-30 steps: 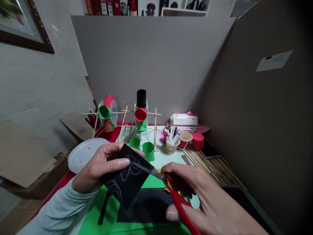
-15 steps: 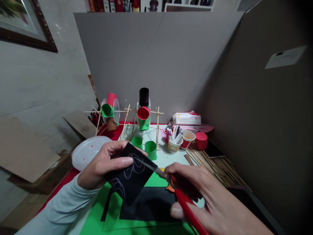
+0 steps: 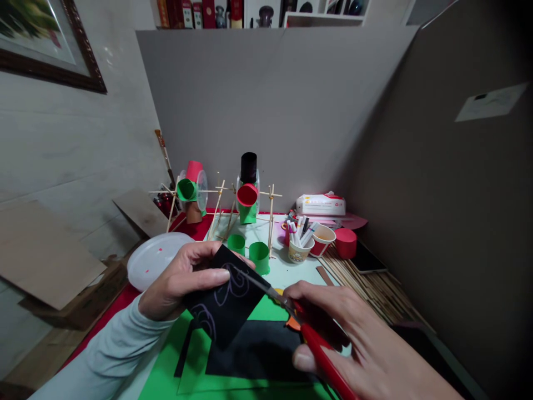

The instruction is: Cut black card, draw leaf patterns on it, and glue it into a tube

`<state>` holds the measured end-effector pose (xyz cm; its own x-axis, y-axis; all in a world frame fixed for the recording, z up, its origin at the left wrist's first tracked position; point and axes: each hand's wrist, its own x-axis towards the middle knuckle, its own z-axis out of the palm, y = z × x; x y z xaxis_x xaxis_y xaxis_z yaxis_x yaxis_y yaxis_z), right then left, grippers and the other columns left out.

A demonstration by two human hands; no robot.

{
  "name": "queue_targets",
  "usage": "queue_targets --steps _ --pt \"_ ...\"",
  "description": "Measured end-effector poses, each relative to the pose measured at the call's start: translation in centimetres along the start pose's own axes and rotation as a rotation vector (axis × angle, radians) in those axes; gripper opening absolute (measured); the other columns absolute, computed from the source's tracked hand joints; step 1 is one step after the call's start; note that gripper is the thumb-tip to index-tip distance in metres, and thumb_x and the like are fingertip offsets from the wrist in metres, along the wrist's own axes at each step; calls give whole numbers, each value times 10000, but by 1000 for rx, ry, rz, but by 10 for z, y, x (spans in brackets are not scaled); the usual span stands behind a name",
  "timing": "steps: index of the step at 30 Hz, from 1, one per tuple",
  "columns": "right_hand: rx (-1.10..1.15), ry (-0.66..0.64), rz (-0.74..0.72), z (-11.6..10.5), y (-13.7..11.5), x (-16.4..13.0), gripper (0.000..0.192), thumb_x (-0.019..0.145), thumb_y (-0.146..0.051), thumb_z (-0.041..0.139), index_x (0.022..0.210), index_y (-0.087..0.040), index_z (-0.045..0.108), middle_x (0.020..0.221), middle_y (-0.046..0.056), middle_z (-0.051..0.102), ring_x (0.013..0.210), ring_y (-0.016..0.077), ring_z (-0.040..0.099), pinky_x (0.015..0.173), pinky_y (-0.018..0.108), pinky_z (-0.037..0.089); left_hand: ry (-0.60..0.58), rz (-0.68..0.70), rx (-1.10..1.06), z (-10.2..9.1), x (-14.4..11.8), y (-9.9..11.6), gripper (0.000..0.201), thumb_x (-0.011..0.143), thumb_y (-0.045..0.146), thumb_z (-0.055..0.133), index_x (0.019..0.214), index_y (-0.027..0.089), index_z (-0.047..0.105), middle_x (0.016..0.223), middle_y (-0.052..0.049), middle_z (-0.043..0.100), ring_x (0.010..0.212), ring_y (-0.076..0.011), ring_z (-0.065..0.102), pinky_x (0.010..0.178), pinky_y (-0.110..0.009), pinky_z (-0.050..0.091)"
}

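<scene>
My left hand (image 3: pixel 187 280) pinches a piece of black paper (image 3: pixel 227 328) between thumb and fingers, tilted above the table. Light purple curved outlines are drawn on it. In my right hand (image 3: pixel 333 311) are red-handled scissors (image 3: pixel 320 350), their blades lying across the drawn shape near my left thumb. I cannot tell whether the blades are cutting. Below lie a larger black sheet (image 3: pixel 258 355), a narrow black strip (image 3: pixel 183 353) and green paper (image 3: pixel 160 369). Small orange (image 3: pixel 293 322) and yellow paper pieces (image 3: pixel 278 294) show partly behind the scissors.
Two stick-framed wheels with coloured paper tubes (image 3: pixel 247 194) (image 3: pixel 189 189) stand at the back. Green paper rings (image 3: pixel 259 257), a cup of markers (image 3: pixel 300 250), a red paper roll (image 3: pixel 345 243) and wooden sticks (image 3: pixel 366 283) are beyond my hands. A plastic lid (image 3: pixel 144 261) lies left.
The whole view has shifted slightly, so everything appears a little lower and to the right. Both hands keep their hold, with the scissor blades still across the black paper.
</scene>
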<state>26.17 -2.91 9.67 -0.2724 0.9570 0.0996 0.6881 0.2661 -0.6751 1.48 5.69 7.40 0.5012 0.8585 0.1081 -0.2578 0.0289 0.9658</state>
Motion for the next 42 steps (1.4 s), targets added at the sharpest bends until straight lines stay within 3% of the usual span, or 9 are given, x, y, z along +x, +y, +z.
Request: queue_targets --steps 5,15,21,36,42 --pt "-21 -34 -20 1 0 1 134 804 -363 671 837 -233 676 711 -1 673 644 178 582 508 245 370 30 -15 19 0 0 -1 224 691 267 833 885 157 803 895 -83 805 741 -185 733 644 -193 549" --pt "-91 17 -96 3 3 4 250 894 -425 606 925 -211 732 800 40 736 654 176 627 483 238 393 50 -64 -27 5 -1 1 254 664 280 847 880 155 805 723 -56 766 646 -148 697 607 -172 541" --pt "-137 32 -135 4 5 3 250 918 -347 587 760 -199 711 649 11 676 602 149 594 484 213 396 85 -93 6 0 -1 -2 237 639 308 862 754 148 731 672 -33 717 576 -129 646 564 -187 517" --pt "-91 -17 -67 8 -4 4 214 911 -372 585 778 -206 613 604 -23 579 585 142 503 512 225 367 3 -128 53 4 0 -11 218 670 302 836 740 145 702 654 -31 681 608 -161 635 573 -230 474" --pt "-15 -120 -82 10 2 5 245 951 -383 538 775 -212 532 599 -55 501 564 116 428 519 225 324 -16 -140 48 3 1 -15 230 677 320 832 773 149 712 690 -38 700 641 -171 655 601 -238 488"
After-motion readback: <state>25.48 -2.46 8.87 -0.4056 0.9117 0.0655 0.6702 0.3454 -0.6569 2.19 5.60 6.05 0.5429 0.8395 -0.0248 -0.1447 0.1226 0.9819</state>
